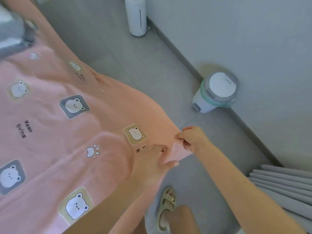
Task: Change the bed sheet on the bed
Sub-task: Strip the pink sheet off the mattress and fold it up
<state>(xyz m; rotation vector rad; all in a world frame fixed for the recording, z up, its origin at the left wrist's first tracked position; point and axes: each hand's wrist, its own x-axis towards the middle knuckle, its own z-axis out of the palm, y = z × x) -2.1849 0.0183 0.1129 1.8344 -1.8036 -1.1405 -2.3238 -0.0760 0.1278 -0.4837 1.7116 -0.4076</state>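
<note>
A pink bed sheet (70, 135) printed with bear faces, paw prints and the words "Keep living" spreads over the bed across the left of the view. Its corner hangs off the bed's right edge above the floor. My right hand (192, 137) pinches that corner between thumb and fingers. My left hand (158, 159) lies just left of it on the sheet's edge, with the fingers stretched along the cloth and the fingertips touching the corner fold. A grey and white pillow or blanket (11, 29) lies blurred at the top left on the bed.
Grey tiled floor (135, 61) runs along the bed's right side. A tall white cylinder appliance (136, 16) stands by the wall at the top. A small white and green pedal bin (216, 92) sits against the wall. Grey curtain folds (285, 184) hang at right. My sandalled foot (166, 208) stands below.
</note>
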